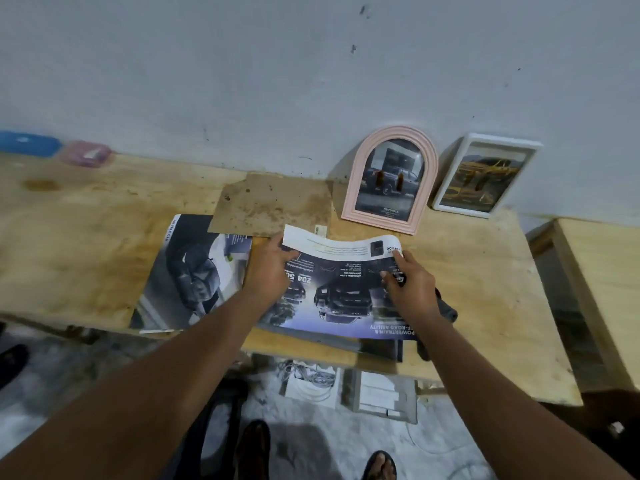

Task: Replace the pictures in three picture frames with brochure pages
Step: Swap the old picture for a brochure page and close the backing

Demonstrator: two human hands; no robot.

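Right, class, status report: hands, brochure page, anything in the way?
Left hand, right hand grip brochure page, far edge curled up. Pink frame, white frame lean on wall. Brown board lies beyond page.

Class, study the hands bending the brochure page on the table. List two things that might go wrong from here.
1. The left hand and right hand hold the brochure page with its far edge curled over; it may crease crookedly or tear.
2. The pink arched frame leans behind it; a nudge might topple it.
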